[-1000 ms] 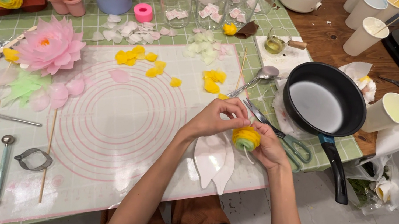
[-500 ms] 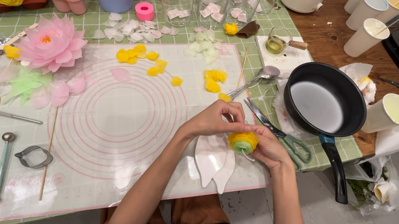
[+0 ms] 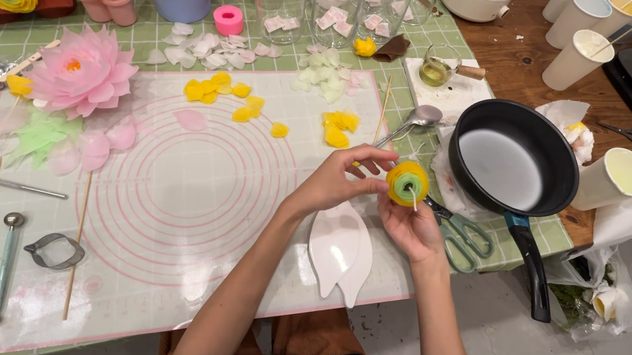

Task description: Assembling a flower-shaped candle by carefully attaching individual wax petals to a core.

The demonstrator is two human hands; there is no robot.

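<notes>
Hands meet over the mat's right edge — right hand (image 3: pixel 411 225) cups a yellow-and-green flower (image 3: pixel 407 181) from below, left hand (image 3: pixel 340 180) pinches its side — above a white leaf-shaped mould (image 3: pixel 340 249).

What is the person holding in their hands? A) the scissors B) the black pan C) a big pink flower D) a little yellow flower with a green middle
D: both the left hand and right hand are around the little yellow flower, which has a green middle.
</notes>
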